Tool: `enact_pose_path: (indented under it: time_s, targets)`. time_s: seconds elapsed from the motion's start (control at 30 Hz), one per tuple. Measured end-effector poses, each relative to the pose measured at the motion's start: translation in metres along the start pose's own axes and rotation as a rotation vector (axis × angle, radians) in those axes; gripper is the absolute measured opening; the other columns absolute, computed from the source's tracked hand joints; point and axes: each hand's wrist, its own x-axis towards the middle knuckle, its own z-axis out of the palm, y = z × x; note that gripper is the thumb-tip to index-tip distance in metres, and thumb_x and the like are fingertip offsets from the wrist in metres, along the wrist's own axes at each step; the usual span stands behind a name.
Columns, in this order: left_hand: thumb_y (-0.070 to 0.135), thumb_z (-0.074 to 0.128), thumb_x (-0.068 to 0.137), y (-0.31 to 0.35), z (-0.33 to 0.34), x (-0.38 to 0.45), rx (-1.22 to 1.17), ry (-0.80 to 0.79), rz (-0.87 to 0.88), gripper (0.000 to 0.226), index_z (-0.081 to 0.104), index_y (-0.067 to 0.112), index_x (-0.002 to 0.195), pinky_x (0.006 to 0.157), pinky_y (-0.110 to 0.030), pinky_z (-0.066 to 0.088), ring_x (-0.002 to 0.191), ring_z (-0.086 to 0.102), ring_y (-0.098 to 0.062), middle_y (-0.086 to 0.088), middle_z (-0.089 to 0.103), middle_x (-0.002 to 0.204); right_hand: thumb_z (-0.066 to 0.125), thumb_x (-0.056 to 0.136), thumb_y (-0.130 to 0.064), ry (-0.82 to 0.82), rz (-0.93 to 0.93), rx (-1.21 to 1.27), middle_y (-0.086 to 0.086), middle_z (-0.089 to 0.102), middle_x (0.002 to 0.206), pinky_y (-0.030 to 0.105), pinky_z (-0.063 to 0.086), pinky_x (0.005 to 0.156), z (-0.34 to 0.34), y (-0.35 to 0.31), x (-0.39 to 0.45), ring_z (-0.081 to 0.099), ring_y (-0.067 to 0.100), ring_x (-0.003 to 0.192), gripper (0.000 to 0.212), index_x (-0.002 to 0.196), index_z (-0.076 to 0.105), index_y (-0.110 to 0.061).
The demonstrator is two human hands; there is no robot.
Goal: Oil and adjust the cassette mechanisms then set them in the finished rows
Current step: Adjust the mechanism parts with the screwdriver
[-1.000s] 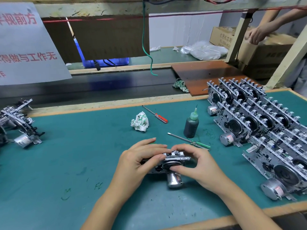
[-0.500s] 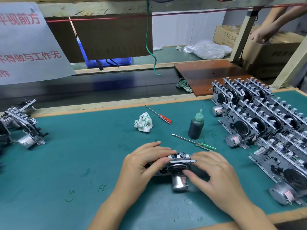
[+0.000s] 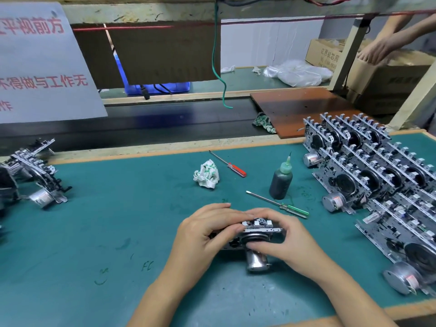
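Observation:
A metal cassette mechanism (image 3: 256, 232) with a round silver motor lies on the green mat (image 3: 113, 232) in front of me. My left hand (image 3: 205, 234) grips its left side, thumb on the top edge. My right hand (image 3: 285, 239) holds the right side, with the thumb on the black flywheel. Finished mechanisms (image 3: 377, 180) stand in rows on the right. A dark oil bottle (image 3: 280, 181) with a green nozzle stands just beyond my hands. A small group of mechanisms (image 3: 35, 175) sits at the left edge.
A green-handled screwdriver (image 3: 280, 205) lies close behind my right hand. A red-handled screwdriver (image 3: 230, 165) and a crumpled rag (image 3: 206, 175) lie farther back. Beyond the mat is a dark conveyor belt (image 3: 165, 123) and a brown board (image 3: 299, 107). Another person's hands (image 3: 375, 51) reach into a cardboard box.
My right hand's fingers have curled back over the mechanism's top, thumb on the flywheel. The mechanism stays on the mat; the view shifted slightly.

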Motion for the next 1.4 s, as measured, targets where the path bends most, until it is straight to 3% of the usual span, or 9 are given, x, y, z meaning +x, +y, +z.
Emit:
enact_pose_path:
  time_s: [0.23, 0.53, 0.67, 0.73, 0.83, 1.03, 1.17, 1.27, 1.4]
  targets:
    - [0.038, 0.054, 0.088, -0.001, 0.000, -0.002, 0.002, 0.002, 0.000, 0.024, 0.074, 0.034, 0.101, 0.099, -0.029, 0.044, 0.109, 0.060, -0.010, 0.024, 0.069, 0.101, 0.079, 0.062, -0.010, 0.070, -0.028, 0.096, -0.006, 0.071, 0.097, 0.013, 0.046, 0.079, 0.005, 0.001, -0.002, 0.065, 0.006, 0.088, 0.034, 0.093, 0.067, -0.018]
    - [0.028, 0.055, 0.088, 0.004, -0.001, -0.003, -0.042, 0.012, 0.080, 0.022, 0.072, 0.028, 0.101, 0.096, -0.010, 0.038, 0.103, 0.057, 0.011, 0.030, 0.067, 0.102, 0.078, 0.064, -0.013, 0.054, -0.018, 0.099, -0.002, 0.070, 0.095, 0.015, 0.046, 0.079, 0.010, -0.005, -0.007, 0.064, 0.008, 0.085, 0.032, 0.093, 0.066, -0.014]
    - [0.029, 0.056, 0.088, 0.003, -0.002, -0.006, -0.040, 0.020, 0.075, 0.023, 0.072, 0.032, 0.103, 0.097, -0.011, 0.038, 0.106, 0.057, 0.009, 0.028, 0.068, 0.103, 0.072, 0.065, -0.048, 0.086, -0.019, -0.200, -0.017, 0.064, 0.105, 0.017, 0.040, 0.091, 0.002, -0.004, -0.013, 0.057, 0.006, 0.105, 0.044, 0.106, 0.064, -0.034]
    - [0.030, 0.056, 0.088, 0.004, -0.002, -0.005, -0.038, 0.022, 0.064, 0.023, 0.072, 0.033, 0.103, 0.097, -0.012, 0.038, 0.107, 0.057, 0.008, 0.027, 0.068, 0.103, 0.062, 0.071, -0.055, 0.224, -0.139, -0.523, -0.020, 0.063, 0.099, 0.017, 0.037, 0.091, 0.000, 0.001, -0.019, 0.052, 0.002, 0.102, 0.043, 0.104, 0.067, -0.028]
    - [0.030, 0.056, 0.088, 0.004, -0.002, -0.004, -0.029, 0.017, 0.058, 0.022, 0.074, 0.029, 0.101, 0.097, -0.013, 0.038, 0.106, 0.057, 0.008, 0.027, 0.068, 0.103, 0.055, 0.079, -0.048, 0.361, -0.314, -0.801, -0.005, 0.064, 0.087, 0.019, 0.038, 0.081, 0.004, 0.009, -0.025, 0.050, 0.008, 0.090, 0.039, 0.087, 0.070, -0.013]
    - [0.040, 0.053, 0.087, 0.003, -0.003, -0.003, -0.017, -0.022, -0.014, 0.028, 0.064, 0.041, 0.113, 0.099, -0.016, 0.038, 0.113, 0.056, 0.002, 0.029, 0.067, 0.103, 0.049, 0.082, -0.051, 0.293, -0.243, -0.888, -0.011, 0.068, 0.091, 0.020, 0.035, 0.086, 0.007, 0.010, -0.027, 0.052, 0.007, 0.097, 0.042, 0.093, 0.073, -0.018]
    - [0.043, 0.052, 0.085, 0.005, -0.005, 0.003, -0.027, -0.063, -0.023, 0.030, 0.061, 0.044, 0.115, 0.097, -0.013, 0.038, 0.111, 0.056, 0.002, 0.027, 0.066, 0.107, 0.042, 0.084, -0.060, 0.255, -0.155, -0.779, -0.013, 0.063, 0.103, 0.019, 0.033, 0.089, -0.001, -0.003, -0.025, 0.050, 0.006, 0.104, 0.054, 0.115, 0.065, -0.022]
    - [0.048, 0.056, 0.082, 0.005, -0.013, 0.005, -0.010, -0.104, -0.028, 0.030, 0.064, 0.047, 0.111, 0.094, -0.014, 0.040, 0.111, 0.057, 0.000, 0.026, 0.064, 0.112, 0.049, 0.084, -0.055, 0.246, -0.295, -0.810, -0.014, 0.050, 0.082, 0.021, 0.038, 0.069, -0.009, -0.027, -0.012, 0.048, 0.006, 0.079, 0.040, 0.097, 0.061, -0.019]
    - [0.047, 0.063, 0.076, 0.005, -0.027, 0.006, 0.155, 0.002, 0.074, 0.019, 0.076, 0.035, 0.084, 0.078, -0.013, 0.044, 0.089, 0.061, 0.002, 0.022, 0.067, 0.096, 0.042, 0.085, -0.054, -0.017, -0.423, -1.122, -0.010, 0.048, 0.062, 0.028, 0.037, 0.042, -0.011, -0.056, 0.007, 0.050, 0.015, 0.055, 0.037, 0.075, 0.049, -0.020]
